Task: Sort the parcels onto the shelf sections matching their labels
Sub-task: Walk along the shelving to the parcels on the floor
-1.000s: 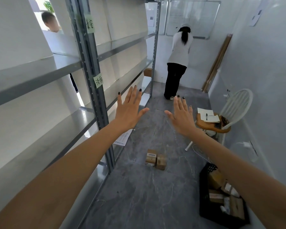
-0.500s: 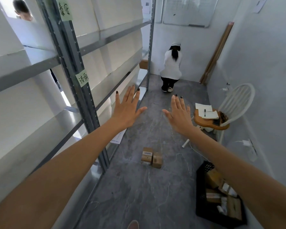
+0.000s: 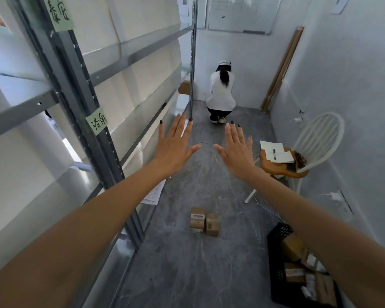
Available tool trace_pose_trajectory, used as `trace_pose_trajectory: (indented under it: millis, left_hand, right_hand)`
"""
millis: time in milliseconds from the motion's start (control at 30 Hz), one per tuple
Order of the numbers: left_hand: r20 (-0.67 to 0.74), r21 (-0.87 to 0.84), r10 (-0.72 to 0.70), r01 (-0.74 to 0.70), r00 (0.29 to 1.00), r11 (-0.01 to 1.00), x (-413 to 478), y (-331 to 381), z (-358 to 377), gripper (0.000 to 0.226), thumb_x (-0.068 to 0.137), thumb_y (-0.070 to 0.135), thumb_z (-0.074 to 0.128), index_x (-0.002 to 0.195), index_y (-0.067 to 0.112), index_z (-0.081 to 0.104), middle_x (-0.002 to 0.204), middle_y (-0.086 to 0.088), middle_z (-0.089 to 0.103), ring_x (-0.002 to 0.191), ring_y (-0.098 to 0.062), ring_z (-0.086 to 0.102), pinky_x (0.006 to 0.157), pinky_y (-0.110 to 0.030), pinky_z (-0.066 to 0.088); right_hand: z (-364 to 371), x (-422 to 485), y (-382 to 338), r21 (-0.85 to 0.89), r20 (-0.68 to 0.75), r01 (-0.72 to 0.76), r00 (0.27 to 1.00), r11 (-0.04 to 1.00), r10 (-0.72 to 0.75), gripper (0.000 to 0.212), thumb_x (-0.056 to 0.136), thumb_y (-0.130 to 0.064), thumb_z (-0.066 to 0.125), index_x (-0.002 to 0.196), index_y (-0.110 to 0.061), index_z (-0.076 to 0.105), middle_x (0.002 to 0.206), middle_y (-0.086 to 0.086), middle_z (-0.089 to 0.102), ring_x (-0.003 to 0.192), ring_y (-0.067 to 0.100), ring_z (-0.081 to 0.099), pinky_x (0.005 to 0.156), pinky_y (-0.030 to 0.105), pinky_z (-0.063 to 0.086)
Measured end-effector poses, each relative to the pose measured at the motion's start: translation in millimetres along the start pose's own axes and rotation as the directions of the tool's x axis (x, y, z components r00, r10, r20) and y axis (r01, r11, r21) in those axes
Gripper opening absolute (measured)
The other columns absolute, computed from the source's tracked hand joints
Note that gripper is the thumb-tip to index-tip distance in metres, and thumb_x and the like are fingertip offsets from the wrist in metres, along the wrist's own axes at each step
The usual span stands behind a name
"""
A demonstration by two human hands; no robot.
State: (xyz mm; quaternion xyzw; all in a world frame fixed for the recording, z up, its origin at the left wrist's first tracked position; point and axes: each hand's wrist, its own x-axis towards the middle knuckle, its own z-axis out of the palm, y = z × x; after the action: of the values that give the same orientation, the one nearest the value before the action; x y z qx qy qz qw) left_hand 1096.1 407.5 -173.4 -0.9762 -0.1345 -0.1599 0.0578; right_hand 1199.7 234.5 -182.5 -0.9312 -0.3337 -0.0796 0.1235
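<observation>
My left hand (image 3: 173, 150) and my right hand (image 3: 236, 152) are stretched out in front of me, palms down, fingers spread, holding nothing. Far below them, small brown cardboard parcels (image 3: 205, 221) sit together on the grey floor. A black crate (image 3: 278, 236) at the lower right holds several more labelled parcels (image 3: 298, 268), partly hidden by my right forearm. A grey metal shelf rack (image 3: 82, 121) runs along the left. Its upright carries two green handwritten labels, the upper label (image 3: 59, 13) and the lower label (image 3: 97, 121). One brown box (image 3: 184, 87) rests on a far shelf.
A person in a white top (image 3: 222, 94) crouches at the far end of the narrow aisle. A white chair (image 3: 318, 141) with papers and a pen stands against the right wall. Paper sheets (image 3: 152, 194) lie at the shelf's foot. A cable trails across the floor near the chair.
The person at the far end went from standing to crouching. My view has tilted and moved forward slightly. Both hands stay open and outstretched, now a little closer together.
</observation>
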Motion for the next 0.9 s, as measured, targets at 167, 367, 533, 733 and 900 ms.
trace_pose_trajectory:
  millis: [167, 367, 533, 733, 900]
  left_hand:
    - [-0.031, 0.01, -0.005, 0.005, 0.999, 1.0, 20.4, -10.9, 18.6, 0.079, 0.092, 0.064, 0.015, 0.151, 0.017, -0.007, 0.16, -0.006, -0.014, 0.147, -0.021, -0.014, 0.114, -0.054, -0.008]
    - [-0.155, -0.06, 0.002, -0.011, 0.988, 0.998, 46.9, -12.1, 35.7, 0.081, 0.091, 0.065, 0.019, 0.15, 0.019, -0.013, 0.16, -0.007, -0.012, 0.148, -0.022, -0.011, 0.116, -0.053, -0.003]
    - [-0.192, -0.063, 0.023, -0.036, 0.981, 0.997, 76.9, -9.0, 55.6, 0.08, 0.091, 0.065, 0.017, 0.151, 0.019, -0.007, 0.161, -0.009, -0.004, 0.148, -0.024, -0.003, 0.118, -0.053, 0.003]
    - [-0.139, -0.056, -0.003, -0.005, 0.99, 0.998, 126.7, -3.6, 92.8, 0.08, 0.091, 0.065, 0.022, 0.152, 0.019, -0.004, 0.161, -0.008, -0.004, 0.148, -0.024, -0.003, 0.118, -0.054, 0.003]
    - [-0.067, -0.067, -0.014, 0.01, 0.998, 0.998, 174.0, 3.0, 123.5, 0.078, 0.093, 0.062, 0.023, 0.152, 0.017, -0.002, 0.161, -0.009, -0.005, 0.148, -0.023, -0.003, 0.117, -0.055, 0.003]
  right_hand:
    - [14.4, 19.2, 2.0, -0.049, -0.01, 0.002, 1.0, 0.999, -0.003, 0.076, 0.094, -0.057, 0.02, 0.151, -0.015, -0.009, 0.16, 0.005, -0.01, 0.147, 0.026, -0.011, 0.115, 0.055, -0.003]
    - [29.3, 43.4, 10.6, -0.119, -0.072, -0.025, 0.997, 0.993, 0.017, 0.079, 0.093, -0.059, 0.021, 0.151, -0.014, -0.006, 0.16, 0.008, -0.01, 0.147, 0.028, -0.011, 0.115, 0.054, -0.005]
    - [46.0, 67.9, 23.3, -0.178, -0.119, -0.045, 0.993, 0.983, 0.024, 0.082, 0.09, -0.064, 0.018, 0.151, -0.014, -0.003, 0.16, 0.011, -0.007, 0.147, 0.03, -0.008, 0.115, 0.054, -0.006]
    - [67.2, 115.2, 55.9, -0.164, -0.068, -0.056, 0.997, 0.985, 0.046, 0.083, 0.091, -0.063, 0.022, 0.151, -0.013, -0.002, 0.159, 0.012, -0.007, 0.147, 0.031, -0.008, 0.115, 0.056, -0.005]
    - [88.2, 162.1, 95.8, -0.132, -0.006, -0.039, 0.999, 0.991, 0.038, 0.08, 0.092, -0.062, 0.022, 0.151, -0.015, -0.006, 0.16, 0.01, -0.009, 0.147, 0.029, -0.011, 0.116, 0.056, -0.005]
